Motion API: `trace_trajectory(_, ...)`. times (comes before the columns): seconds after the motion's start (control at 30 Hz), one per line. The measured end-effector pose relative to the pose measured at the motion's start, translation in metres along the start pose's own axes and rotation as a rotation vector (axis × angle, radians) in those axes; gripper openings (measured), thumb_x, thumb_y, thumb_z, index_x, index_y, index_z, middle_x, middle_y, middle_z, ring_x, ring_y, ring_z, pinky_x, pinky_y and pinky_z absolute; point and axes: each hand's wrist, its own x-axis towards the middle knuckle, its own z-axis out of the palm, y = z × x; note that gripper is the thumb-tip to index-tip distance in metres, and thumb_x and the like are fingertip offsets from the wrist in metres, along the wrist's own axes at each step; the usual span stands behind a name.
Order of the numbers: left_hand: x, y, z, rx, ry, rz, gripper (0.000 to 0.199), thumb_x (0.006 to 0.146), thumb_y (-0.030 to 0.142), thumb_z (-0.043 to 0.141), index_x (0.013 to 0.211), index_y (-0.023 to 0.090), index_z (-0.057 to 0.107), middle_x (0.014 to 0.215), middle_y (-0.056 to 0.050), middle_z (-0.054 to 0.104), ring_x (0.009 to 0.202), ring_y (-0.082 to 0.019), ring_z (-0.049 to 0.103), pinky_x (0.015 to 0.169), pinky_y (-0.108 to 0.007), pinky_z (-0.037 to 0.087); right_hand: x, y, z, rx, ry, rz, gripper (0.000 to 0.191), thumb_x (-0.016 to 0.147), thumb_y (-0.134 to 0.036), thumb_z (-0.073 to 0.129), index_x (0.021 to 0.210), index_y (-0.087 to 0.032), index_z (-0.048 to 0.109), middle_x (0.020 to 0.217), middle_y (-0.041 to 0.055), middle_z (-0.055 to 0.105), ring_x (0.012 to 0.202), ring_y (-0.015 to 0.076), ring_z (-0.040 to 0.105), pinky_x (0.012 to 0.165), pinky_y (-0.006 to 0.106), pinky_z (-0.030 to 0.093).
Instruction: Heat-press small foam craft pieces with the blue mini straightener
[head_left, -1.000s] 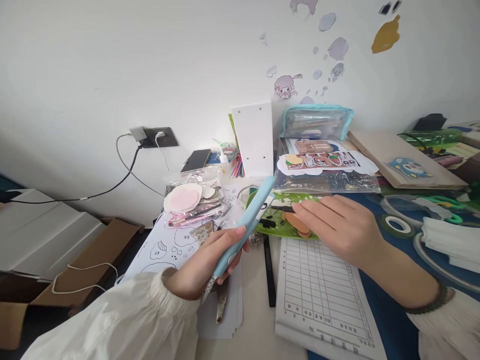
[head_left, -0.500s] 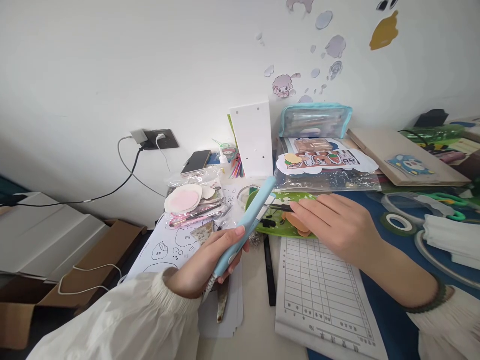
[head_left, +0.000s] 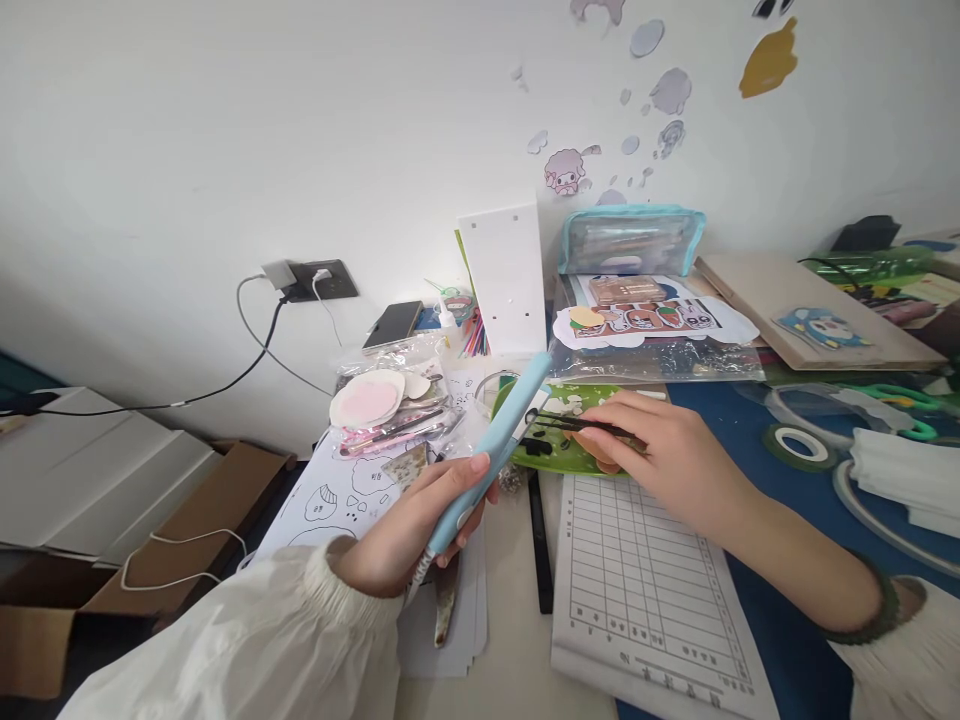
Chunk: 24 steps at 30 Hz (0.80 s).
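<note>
My left hand [head_left: 439, 505] is wrapped round a light blue corded tool [head_left: 495, 440] shaped like a flat iron, tilted up to the right. In my right hand [head_left: 667, 450] are black tweezers [head_left: 600, 426], their tips pointing left at the tool's pale inner side. A small dark piece shows by the tips; whether they grip it I cannot tell. Behind and below the tweezers lies a green tray [head_left: 556, 460] holding white, black and orange-brown pieces. A printed form pad [head_left: 645, 590] lies below my right hand.
Plastic bags with a pink-centred disc [head_left: 366, 400] lie left, beside drawn paper sheets [head_left: 315, 500]. A white upright holder [head_left: 506, 280] and a blue-edged pouch [head_left: 634, 242] stand behind. At right are green tape [head_left: 797, 447] and white tissues [head_left: 904, 480]. A black bar [head_left: 540, 545] lies in front.
My right hand has turned and shifted slightly right, so more of the tweezers shows. A small dark piece now appears near their tips against the tool. My left hand has barely moved.
</note>
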Motion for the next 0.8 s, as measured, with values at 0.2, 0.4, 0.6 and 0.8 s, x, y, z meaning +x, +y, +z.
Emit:
trace_trajectory(0.2,-0.0003,-0.0009,-0.0003,-0.021,-0.001,0.010,0.044,0.082,0.058,0.044,0.072,0.017,0.057,0.044,0.003,0.042,0.033,-0.006,0.031,0.033,-0.020,0.019,0.0001,-0.0031,-0.0032,0.088,-0.008,0.077,0.015,0.088,-0.023,0.051,0.089,-0.023,0.066,0.079,0.0012,0.066,0.066,0.0151,0.062,0.057,0.027,0.048)
trace_trajectory(0.4,-0.0007,0.0010,0.0006,-0.010,-0.013,-0.007,0.045,0.082,0.059,0.043,0.072,0.018,0.057,0.044,0.003,0.041,0.033,-0.006,0.031,0.033,-0.020,0.019,0.0024,-0.0055,-0.0027,0.146,-0.016,0.144,0.014,0.087,-0.022,0.053,0.086,-0.023,0.067,0.077,0.0011,0.066,0.066,0.0153,0.061,0.056,0.027,0.048)
trace_trajectory(0.6,-0.0012,0.0018,-0.0001,0.011,-0.028,-0.019,0.045,0.083,0.058,0.042,0.073,0.017,0.058,0.043,0.004,0.041,0.033,-0.006,0.030,0.033,-0.020,0.020,0.0069,-0.0090,-0.0027,0.252,-0.074,0.267,0.017,0.086,-0.023,0.054,0.076,-0.024,0.068,0.074,0.0008,0.068,0.064,0.0166,0.063,0.052,0.026,0.048)
trace_trajectory(0.8,-0.0011,0.0017,-0.0006,-0.024,-0.041,-0.018,0.046,0.082,0.058,0.043,0.072,0.016,0.057,0.042,0.004,0.042,0.031,-0.005,0.030,0.032,-0.018,0.020,0.0032,-0.0022,-0.0031,0.221,0.020,0.195,0.015,0.085,-0.024,0.054,0.084,-0.024,0.069,0.084,0.0021,0.071,0.070,0.0184,0.066,0.052,0.027,0.050)
